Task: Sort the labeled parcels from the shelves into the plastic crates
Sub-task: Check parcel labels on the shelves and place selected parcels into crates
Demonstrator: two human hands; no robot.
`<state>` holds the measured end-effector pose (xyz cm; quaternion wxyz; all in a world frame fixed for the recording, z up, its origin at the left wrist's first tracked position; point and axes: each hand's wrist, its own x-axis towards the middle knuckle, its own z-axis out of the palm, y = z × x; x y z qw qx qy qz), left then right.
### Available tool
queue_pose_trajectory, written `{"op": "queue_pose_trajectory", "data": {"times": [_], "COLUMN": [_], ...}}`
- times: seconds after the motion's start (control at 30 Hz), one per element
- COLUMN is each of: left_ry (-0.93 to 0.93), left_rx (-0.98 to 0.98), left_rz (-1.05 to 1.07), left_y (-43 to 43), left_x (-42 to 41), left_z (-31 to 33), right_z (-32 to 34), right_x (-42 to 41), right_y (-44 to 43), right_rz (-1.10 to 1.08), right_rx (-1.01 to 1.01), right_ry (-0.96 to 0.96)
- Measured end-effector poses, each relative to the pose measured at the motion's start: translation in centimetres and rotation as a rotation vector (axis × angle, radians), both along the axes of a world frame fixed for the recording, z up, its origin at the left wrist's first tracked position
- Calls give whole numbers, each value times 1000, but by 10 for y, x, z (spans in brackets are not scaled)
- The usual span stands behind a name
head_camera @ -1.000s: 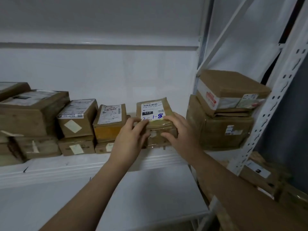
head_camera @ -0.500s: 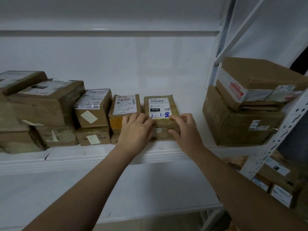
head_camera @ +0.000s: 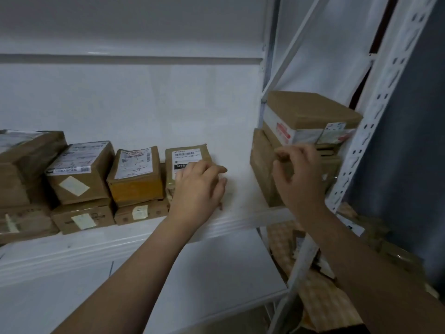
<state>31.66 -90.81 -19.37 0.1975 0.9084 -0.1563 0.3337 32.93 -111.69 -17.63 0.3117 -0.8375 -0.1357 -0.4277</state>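
Your left hand (head_camera: 197,186) covers the lower label (head_camera: 186,156) of the parcel (head_camera: 205,151), while your blurred right hand (head_camera: 298,172) hides part of the stacked boxes (head_camera: 310,112).

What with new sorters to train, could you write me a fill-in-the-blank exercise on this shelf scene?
1. The left hand rests on a parcel whose label bears a ____ strip.
2. The right hand is raised in front of the stacked boxes, which stand to the ____ of that parcel.
3. The perforated shelf post is painted ____.
Missing words: black; right; white.
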Motion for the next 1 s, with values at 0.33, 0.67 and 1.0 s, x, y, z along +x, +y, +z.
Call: {"op": "queue_pose_trajectory", "data": {"times": [0.33, 0.67, 1.0], "left_ry": [102, 326, 236], "left_rx": [-140, -738, -918], "left_rz": [-300, -522, -529], "left_y": [-125, -148, -119], "left_x": [41, 46, 26], "left_z": [43, 68, 67], "right_z": [43, 61, 53], "right_x": [4, 28, 27], "right_y": [-99, -100, -78], "right_rz": [-130, 165, 378], "right_rx": [291, 742, 960], "right_ry": [290, 489, 419]}}
